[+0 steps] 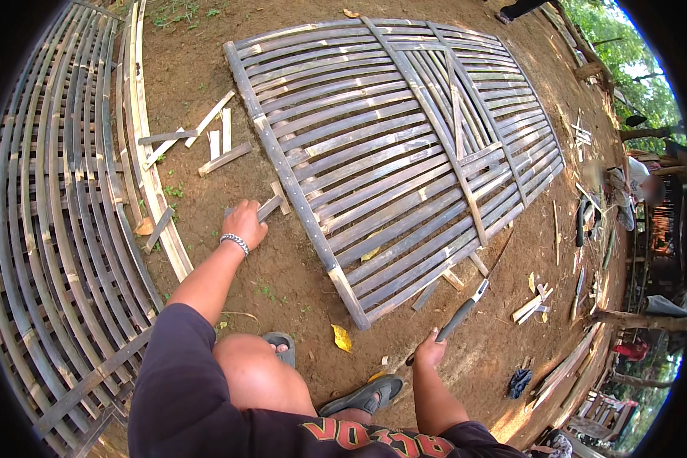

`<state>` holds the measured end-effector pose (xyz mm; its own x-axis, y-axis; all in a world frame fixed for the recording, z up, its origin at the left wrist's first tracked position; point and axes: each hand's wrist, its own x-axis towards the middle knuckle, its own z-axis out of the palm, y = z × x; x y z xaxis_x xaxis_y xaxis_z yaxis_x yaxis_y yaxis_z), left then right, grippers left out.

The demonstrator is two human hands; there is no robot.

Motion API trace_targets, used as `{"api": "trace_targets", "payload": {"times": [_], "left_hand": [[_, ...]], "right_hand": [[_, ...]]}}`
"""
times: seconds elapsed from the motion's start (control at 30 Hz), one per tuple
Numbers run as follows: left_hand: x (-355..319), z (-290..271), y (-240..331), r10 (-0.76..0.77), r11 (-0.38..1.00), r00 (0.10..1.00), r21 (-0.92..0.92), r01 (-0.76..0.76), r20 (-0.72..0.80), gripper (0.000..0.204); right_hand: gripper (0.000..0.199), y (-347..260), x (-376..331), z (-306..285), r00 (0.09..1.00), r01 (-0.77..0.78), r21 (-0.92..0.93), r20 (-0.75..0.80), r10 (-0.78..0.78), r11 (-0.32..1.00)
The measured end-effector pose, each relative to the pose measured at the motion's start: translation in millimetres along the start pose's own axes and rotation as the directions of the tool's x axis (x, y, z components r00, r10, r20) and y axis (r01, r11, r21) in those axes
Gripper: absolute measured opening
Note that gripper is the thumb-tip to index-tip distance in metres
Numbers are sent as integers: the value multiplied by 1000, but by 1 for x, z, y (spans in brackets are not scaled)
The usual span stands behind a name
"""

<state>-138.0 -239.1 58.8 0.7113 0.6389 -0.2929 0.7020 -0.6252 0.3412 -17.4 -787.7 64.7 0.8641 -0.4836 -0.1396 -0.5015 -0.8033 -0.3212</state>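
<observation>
My left hand closes on a short, flat grey bamboo offcut lying on bare dirt; it looks light and stiff. My right hand grips a long dark-handled knife, best held by its handle.

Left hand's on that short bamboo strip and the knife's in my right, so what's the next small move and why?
Probably lift the short bamboo strip clear of the dirt. Your left hand already has its grip on it beside the frame edge of the bamboo panel, while your right hand holds the long knife off to the side, away from it.
</observation>
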Motion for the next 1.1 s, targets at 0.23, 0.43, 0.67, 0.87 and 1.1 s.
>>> {"api": "trace_targets", "payload": {"times": [0.23,0.43,0.67,0.87,1.1], "left_hand": [[-6,-44,-40,-207,949,978,-251,193,-31,40],[-34,-37,-63,36,994,998,-105,-30,48,55],[-35,-41,-57,60,997,980,43,-69,189,73],[-33,-33,-55,61,990,982,112,-82,180,57],[-44,-40,-47,59,980,975,171,-97,214,33]], "right_hand": [[45,2,1,7,987,-11,158,162,-15,987],[47,-21,-18,-7,986,109,35,121,-112,993],[44,-17,-17,12,983,97,13,156,-98,995],[39,-36,-12,2,990,85,115,104,-97,990],[35,-30,-18,-9,991,35,129,126,-51,991]]}}
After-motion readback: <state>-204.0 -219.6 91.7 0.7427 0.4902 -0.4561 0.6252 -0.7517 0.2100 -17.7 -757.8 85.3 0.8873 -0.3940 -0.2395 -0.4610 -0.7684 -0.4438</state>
